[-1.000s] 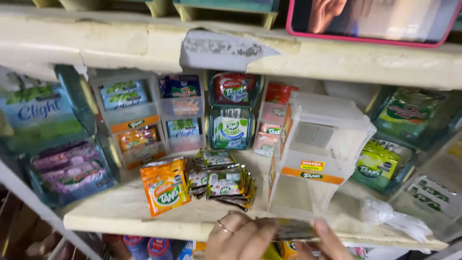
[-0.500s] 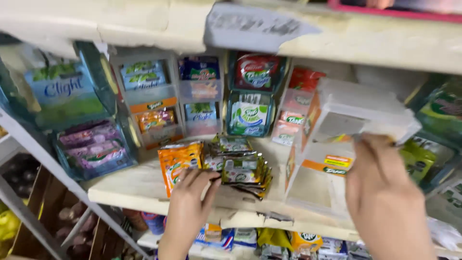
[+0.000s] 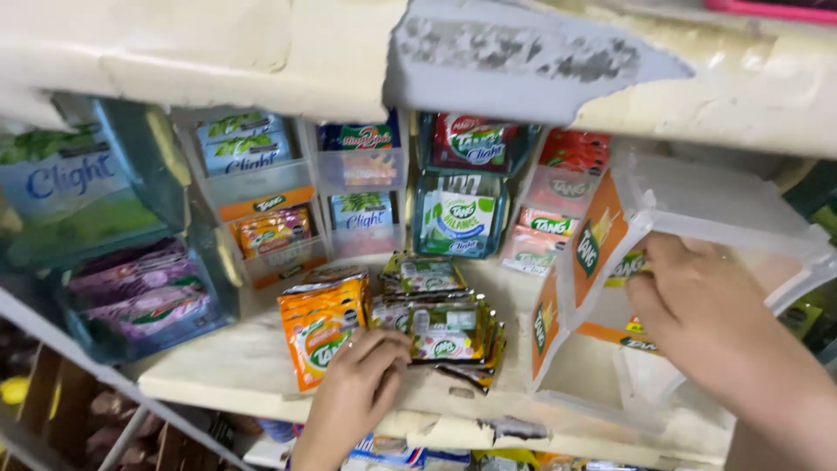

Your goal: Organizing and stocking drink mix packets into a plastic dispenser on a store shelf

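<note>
The left hand [image 3: 357, 384] rests with curled fingers on a stack of sachets [image 3: 440, 327] (light, slippery, floppy; best pinched by the edges). The right hand [image 3: 697, 305] grips the front of a stiff, clear plastic box [image 3: 741, 218], tilting it on the shelf [image 3: 218, 371].

The right hand [image 3: 706, 314] covers the middle of the clear plastic dispenser box with orange labels [image 3: 610, 235], motion-blurred at its far side. The left hand [image 3: 362, 375] hides the near corners of the orange drink-powder sachets [image 3: 318, 318]. The pink-framed thing [image 3: 767, 5] is cut by the top edge.
</note>
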